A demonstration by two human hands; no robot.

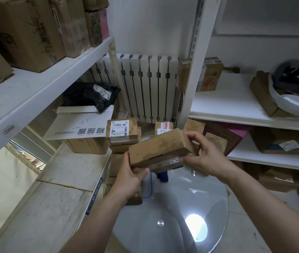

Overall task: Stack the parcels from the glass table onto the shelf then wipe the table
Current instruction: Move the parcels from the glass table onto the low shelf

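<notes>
Fingers (193,138) around unlabelled brown parcel (158,147)

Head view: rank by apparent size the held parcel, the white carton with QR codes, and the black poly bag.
1. White carton with QR codes: largest.
2. Held parcel, between the left hand and right hand.
3. Black poly bag.
The last two look close; the parcel is nearer the camera, so their order is unsure.

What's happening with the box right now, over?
Left hand and right hand both grip the flat brown cardboard parcel, lifted above the round glass table. Stacked labelled parcels crowd the white shelf ahead.
</notes>
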